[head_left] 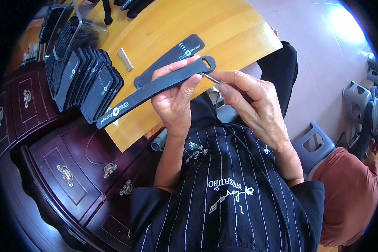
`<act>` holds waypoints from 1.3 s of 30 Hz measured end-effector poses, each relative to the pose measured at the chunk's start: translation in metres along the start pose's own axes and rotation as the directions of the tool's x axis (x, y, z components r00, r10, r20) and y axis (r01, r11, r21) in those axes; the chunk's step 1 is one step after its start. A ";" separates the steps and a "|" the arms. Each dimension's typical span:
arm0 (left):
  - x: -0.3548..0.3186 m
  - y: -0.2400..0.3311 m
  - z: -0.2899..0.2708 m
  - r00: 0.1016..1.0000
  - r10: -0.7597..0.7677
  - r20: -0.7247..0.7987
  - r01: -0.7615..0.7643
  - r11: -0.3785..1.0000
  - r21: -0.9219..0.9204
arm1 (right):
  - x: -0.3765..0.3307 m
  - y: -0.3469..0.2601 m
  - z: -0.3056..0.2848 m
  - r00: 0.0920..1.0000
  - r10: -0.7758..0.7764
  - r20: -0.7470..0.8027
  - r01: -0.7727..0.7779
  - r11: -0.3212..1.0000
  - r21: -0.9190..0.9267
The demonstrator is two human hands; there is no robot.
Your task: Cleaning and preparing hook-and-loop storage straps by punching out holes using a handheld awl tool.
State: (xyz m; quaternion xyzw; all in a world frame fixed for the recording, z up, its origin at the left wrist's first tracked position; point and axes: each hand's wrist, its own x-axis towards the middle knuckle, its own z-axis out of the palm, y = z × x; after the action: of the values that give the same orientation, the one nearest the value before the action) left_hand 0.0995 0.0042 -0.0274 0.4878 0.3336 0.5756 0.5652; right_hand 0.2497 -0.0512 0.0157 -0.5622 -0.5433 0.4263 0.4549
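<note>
My left hand (174, 105) pinches a long black storage strap (149, 91) between thumb and fingers. White printing marks the strap's far-left end, and an oblong slot is cut through its rounded right end. Closed around a slim metal tool with a narrow tip (211, 78) is my right hand (256, 98). That tip meets the strap's edge just below the slot; whether the tool is tweezers or a pick does not show. Behind my left hand, a wider black strap (168, 59) lies flat on the yellow wooden table (231, 25).
Stacked black straps (92, 82) stand on the table's left side, near a clear plastic holder (71, 42). A small tan strip (125, 59) lies closer in. Dark wooden drawers (65, 155) flank the left. At right are grey plastic stools (313, 140) and a person's reddish-brown clothing (348, 193).
</note>
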 end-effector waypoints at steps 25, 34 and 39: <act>-0.004 -0.007 0.002 0.993 0.114 0.021 -0.115 0.991 0.067 | -0.002 0.003 -0.005 0.999 -0.044 -0.024 0.042 0.997 -0.070; -0.005 -0.008 0.003 0.992 0.117 0.043 -0.120 0.989 0.082 | -0.006 0.007 -0.006 1.000 0.016 0.005 -0.016 0.999 -0.047; -0.004 -0.008 0.006 0.989 0.132 0.064 -0.138 0.986 0.095 | -0.007 0.011 -0.007 0.995 0.100 0.004 -0.100 0.994 0.052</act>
State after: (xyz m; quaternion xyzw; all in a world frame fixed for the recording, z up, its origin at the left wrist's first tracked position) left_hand 0.1071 0.0004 -0.0344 0.5529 0.3116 0.5812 0.5093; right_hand 0.2581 -0.0586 0.0067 -0.5765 -0.5034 0.4629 0.4472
